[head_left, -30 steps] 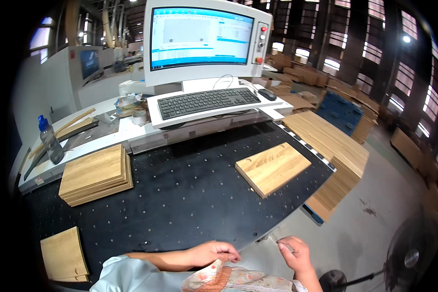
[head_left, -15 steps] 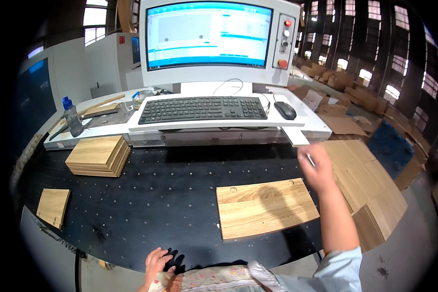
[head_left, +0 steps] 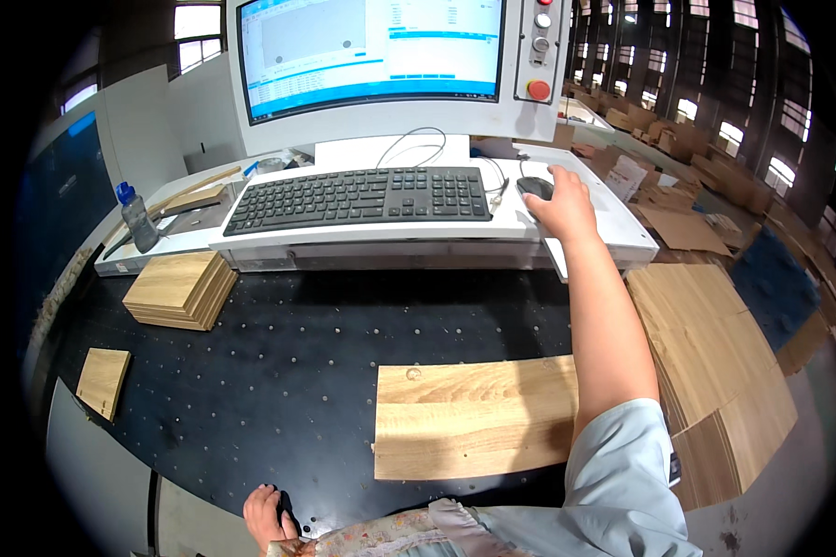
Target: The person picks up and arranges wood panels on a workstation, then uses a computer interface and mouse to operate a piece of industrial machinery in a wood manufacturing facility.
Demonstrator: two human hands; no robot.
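Note:
My right hand reaches forward over the white console shelf and is closed over the black computer mouse, its fingers and thumb around the mouse's right and near sides. Beneath my right forearm lies a wood-grain panel with a round recess near its far left corner; the arm hides part of its right end. My left hand rests at the near edge of the black worktable, fingers loosely extended, with nothing visible in it. A black keyboard sits left of the mouse.
A monitor stands behind the keyboard, with a red push button beside its screen. Panels are stacked at the table's left, with a smaller wood-grain piece nearer. Large boards lie at right. A blue-capped bottle stands far left.
My right hand has moved forward from above the table's far right edge onto the mouse. The small pale item seen in it earlier no longer shows. The view has shifted closer to the console.

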